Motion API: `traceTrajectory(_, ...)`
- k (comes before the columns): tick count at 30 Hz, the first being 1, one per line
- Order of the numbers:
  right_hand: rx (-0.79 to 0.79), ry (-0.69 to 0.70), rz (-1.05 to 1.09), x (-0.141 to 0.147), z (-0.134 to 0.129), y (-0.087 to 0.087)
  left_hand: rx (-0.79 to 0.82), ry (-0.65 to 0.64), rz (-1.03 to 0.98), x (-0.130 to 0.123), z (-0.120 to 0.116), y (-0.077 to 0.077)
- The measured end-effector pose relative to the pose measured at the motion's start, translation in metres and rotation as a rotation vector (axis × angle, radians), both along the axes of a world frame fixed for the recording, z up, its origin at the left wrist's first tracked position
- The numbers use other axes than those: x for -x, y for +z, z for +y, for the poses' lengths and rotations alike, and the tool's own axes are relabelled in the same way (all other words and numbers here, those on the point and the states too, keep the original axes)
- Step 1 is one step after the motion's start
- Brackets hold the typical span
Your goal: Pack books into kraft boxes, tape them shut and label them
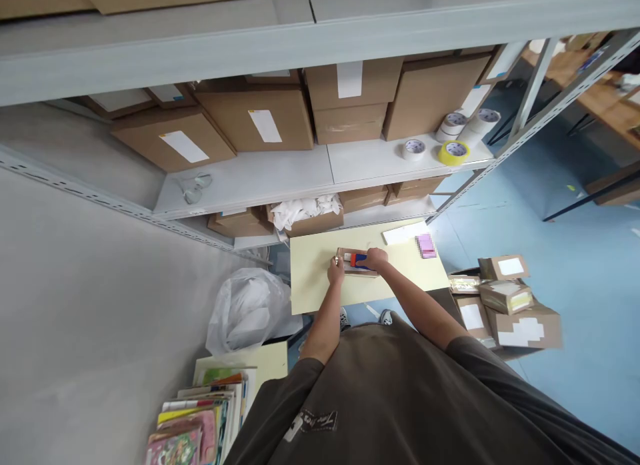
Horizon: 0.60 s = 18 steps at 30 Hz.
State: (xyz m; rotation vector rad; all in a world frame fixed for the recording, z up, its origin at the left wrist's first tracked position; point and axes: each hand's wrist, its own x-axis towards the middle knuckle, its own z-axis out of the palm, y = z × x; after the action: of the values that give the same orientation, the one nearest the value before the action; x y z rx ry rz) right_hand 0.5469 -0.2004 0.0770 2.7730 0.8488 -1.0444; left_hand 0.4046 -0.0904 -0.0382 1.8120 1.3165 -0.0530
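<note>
A small cardboard box lies on the pale yellow table in front of me. My left hand is closed at the box's left end, its fingers gripping the edge. On the right, my right hand is wrapped round a blue and orange hand tool, whose orange part points left over the top of the box. The tool is too small in view to name its exact kind. A pale strip shows on the box beside it.
The pale yellow table also bears a white flat piece and a purple packet. Behind it, a shelf holds cartons and tape rolls. A plastic bag stands left, stacked boxes right, books lower left.
</note>
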Motion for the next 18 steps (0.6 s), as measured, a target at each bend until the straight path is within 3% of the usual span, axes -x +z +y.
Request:
traceTrajectory(5,0.013,-0.014,0.014,-0.03,-0.049,0.005,0.018,-0.016,0.049,-0.026,-0.045,0.0)
traceTrajectory(10,0.031,-0.006,-0.035,-0.08,-0.16,0.009,-0.018,-0.058,0.048,-0.05,-0.076,0.001)
traceTrajectory(14,0.104,-0.097,-0.063,-0.109,-0.24,0.006,-0.03,-0.094,0.03,-0.055,-0.079,-0.002)
traceTrajectory(16,0.103,-0.12,-0.058,-0.113,-0.252,0.004,-0.025,-0.101,0.04,-0.056,-0.072,-0.003)
traceTrajectory(18,0.068,-0.145,-0.056,-0.11,-0.243,0.003,-0.014,-0.096,0.051,-0.054,-0.059,-0.003)
